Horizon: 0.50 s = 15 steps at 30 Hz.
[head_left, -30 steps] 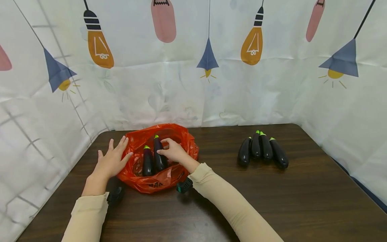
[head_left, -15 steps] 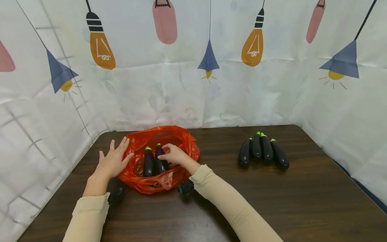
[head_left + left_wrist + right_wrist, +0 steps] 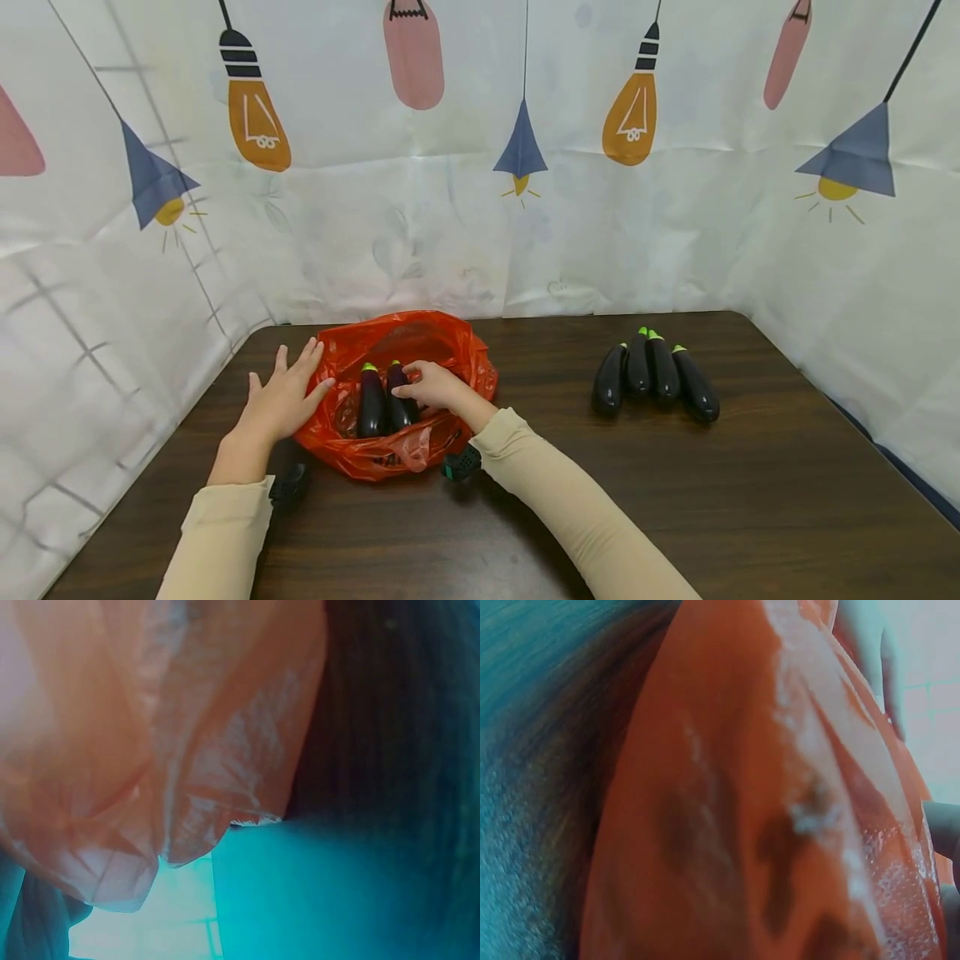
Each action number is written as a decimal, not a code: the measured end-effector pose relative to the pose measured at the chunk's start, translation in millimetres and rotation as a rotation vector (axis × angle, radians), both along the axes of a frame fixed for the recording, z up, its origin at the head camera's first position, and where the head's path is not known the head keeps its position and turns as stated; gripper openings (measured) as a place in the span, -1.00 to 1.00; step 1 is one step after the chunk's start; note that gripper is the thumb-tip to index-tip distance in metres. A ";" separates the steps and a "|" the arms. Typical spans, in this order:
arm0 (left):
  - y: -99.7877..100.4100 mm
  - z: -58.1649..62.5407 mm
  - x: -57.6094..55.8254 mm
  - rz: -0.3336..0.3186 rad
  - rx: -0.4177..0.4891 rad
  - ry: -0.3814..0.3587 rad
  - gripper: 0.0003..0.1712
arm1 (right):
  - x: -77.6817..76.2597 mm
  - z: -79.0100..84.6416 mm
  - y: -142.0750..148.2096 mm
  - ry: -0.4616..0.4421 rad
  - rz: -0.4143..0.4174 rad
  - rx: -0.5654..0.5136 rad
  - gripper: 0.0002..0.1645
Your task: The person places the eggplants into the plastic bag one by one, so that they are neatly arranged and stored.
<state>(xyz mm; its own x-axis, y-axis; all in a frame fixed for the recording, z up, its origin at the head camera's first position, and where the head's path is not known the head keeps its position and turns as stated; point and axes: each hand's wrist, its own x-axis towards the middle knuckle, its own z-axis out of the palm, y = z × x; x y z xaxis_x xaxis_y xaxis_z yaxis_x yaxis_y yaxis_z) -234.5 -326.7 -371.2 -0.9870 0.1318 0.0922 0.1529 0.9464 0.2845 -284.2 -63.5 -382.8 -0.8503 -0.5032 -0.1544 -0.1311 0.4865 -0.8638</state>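
An orange-red plastic bag lies with its mouth spread on the left half of the table. Inside it, two dark purple eggplants with green stem ends lie side by side: a left eggplant and a right eggplant. My right hand reaches over the bag's right side and grips the right eggplant near its upper end, thumb and fingertips around it. With fingers spread, my left hand rests against the bag's left rim. Close up, the bag wall fills much of the left wrist view and hides the eggplants there.
Several more eggplants lie in a cluster at the back right of the dark wooden table. A white curtain printed with lamps and bulbs hangs behind and beside the table.
The right eggplant has come down in my right hand, from higher in the bag to level with the left one. My left hand has stayed at the bag's rim.
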 end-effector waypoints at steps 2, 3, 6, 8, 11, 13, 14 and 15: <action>0.0 -0.2 -0.3 0.001 -0.002 0.000 -0.10 | 0.5 0.3 0.3 0.011 0.007 0.020 -0.35; 0.0 -0.2 -0.3 0.001 -0.002 -0.001 -0.10 | 0.7 0.2 0.5 0.017 0.010 0.030 -0.35; -0.1 -0.4 -0.5 0.001 -0.003 -0.003 -0.10 | 1.1 -0.3 1.0 0.028 0.016 0.053 -0.34; 0.0 -0.3 -0.4 0.000 -0.002 -0.005 -0.10 | 1.0 -0.7 1.2 0.030 0.016 0.058 -0.34; -0.2 -0.2 -0.4 0.001 0.000 -0.004 -0.10 | 1.1 -0.6 1.2 0.031 0.018 0.057 -0.34; -0.3 -0.3 -0.3 0.002 0.002 -0.005 -0.10 | 1.2 -0.4 1.2 0.032 0.019 0.058 -0.34; -0.4 -0.4 -0.3 0.002 0.002 -0.005 -0.09 | 1.2 -0.3 1.2 0.033 0.020 0.058 -0.34; -0.5 -0.5 -0.4 0.001 0.003 -0.005 -0.10 | 1.2 -0.2 1.2 0.034 0.021 0.058 -0.35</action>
